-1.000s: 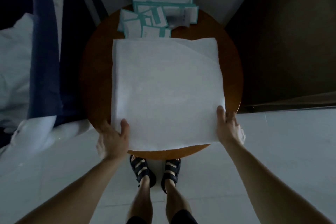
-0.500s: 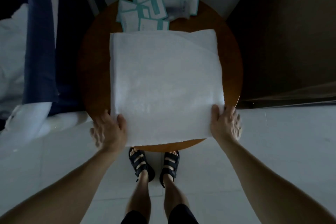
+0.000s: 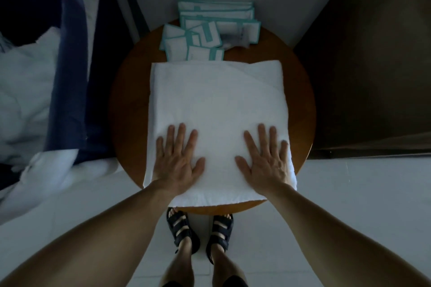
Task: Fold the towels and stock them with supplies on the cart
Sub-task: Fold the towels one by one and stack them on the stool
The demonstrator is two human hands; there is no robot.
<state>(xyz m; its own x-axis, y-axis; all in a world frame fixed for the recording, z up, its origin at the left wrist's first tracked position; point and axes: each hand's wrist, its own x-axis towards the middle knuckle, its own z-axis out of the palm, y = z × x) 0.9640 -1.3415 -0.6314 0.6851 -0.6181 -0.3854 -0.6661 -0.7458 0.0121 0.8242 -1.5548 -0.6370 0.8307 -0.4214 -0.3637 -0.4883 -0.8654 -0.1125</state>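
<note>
One soft square towel (image 3: pixel 217 100), round wooden table (image 3: pixel 130 105)

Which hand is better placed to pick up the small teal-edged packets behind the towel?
Probably the left hand: it lies flat on the towel directly in line with the small packets; the right hand sits further to the side.

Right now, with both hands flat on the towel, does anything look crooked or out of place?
On the towel, the top layer slants across the far right corner, so the layers do not line up, and the near edge overhangs the table. The small packets behind it lie jumbled, overlapping one another.
</note>
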